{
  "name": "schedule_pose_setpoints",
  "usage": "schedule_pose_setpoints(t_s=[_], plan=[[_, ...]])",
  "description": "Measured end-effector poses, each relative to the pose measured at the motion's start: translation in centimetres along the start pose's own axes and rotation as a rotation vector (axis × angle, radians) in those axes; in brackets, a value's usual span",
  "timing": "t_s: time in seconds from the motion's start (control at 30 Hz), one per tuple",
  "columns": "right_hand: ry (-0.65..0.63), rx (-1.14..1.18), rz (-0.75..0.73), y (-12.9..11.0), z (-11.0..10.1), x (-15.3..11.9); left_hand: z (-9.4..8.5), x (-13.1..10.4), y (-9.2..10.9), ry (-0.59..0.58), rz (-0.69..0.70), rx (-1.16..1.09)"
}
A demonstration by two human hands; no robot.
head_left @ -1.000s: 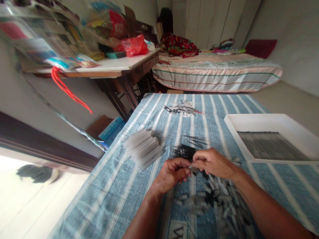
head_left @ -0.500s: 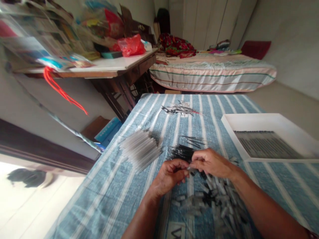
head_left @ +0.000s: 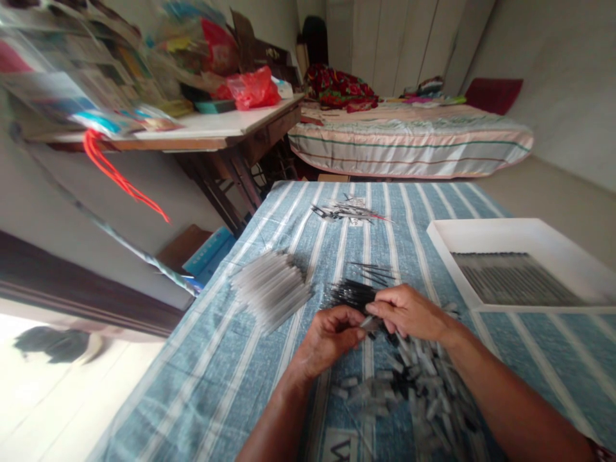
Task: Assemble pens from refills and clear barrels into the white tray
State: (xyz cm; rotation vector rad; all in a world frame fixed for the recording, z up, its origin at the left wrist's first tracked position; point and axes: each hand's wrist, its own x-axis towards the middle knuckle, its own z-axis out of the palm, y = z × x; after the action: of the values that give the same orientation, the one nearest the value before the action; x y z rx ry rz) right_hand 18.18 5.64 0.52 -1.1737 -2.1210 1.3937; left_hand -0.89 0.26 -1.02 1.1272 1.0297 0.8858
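My left hand (head_left: 330, 339) and my right hand (head_left: 409, 312) meet over the table, fingertips pinched together. Between them is a small translucent pen piece (head_left: 369, 323), mostly covered by the fingers; whether it is a barrel or a cap I cannot tell. Just beyond the fingers lies a bundle of black pen refills (head_left: 351, 292), with a few loose refills (head_left: 375, 273) behind it. Below my right hand spreads a heap of translucent pen caps (head_left: 428, 385), some of them dark. A stack of clear pen barrels (head_left: 272, 289) rests left of the refills.
On the right stands a white box (head_left: 505, 226) with a row of pens (head_left: 514, 279) in it. Thin scraps (head_left: 351, 210) lie at the far end of the striped tablecloth (head_left: 202, 378). A cluttered desk (head_left: 192, 128) and a bed (head_left: 409, 144) are beyond.
My right hand has shifted slightly up, and its fingers have drawn a little away from the left fingertips. More of the piece shows between them.
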Motion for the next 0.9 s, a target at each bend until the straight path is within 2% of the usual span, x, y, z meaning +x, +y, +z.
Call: schedule_pose_setpoints(t_s=[0.17,0.33,0.53,0.63,0.9], plan=[[-0.070,0.065,0.016,-0.09,0.01,-0.04,0.03,0.12,-0.32,0.005,0.016,0.015],[-0.028,0.003,0.003,-0.22,0.19,0.07,0.23,0.04,-0.05,-0.005,0.028,0.046],[0.012,-0.011,-0.011,0.11,0.11,0.02,-0.36,-0.05,0.11,-0.033,0.004,0.274],[0.032,-0.038,-0.027,0.22,0.07,0.00,-0.59,-0.05,0.04,-0.055,0.001,0.302],[0.047,-0.074,0.012,-0.56,0.39,-0.07,-0.05,0.05,0.44,0.050,0.111,0.410]])
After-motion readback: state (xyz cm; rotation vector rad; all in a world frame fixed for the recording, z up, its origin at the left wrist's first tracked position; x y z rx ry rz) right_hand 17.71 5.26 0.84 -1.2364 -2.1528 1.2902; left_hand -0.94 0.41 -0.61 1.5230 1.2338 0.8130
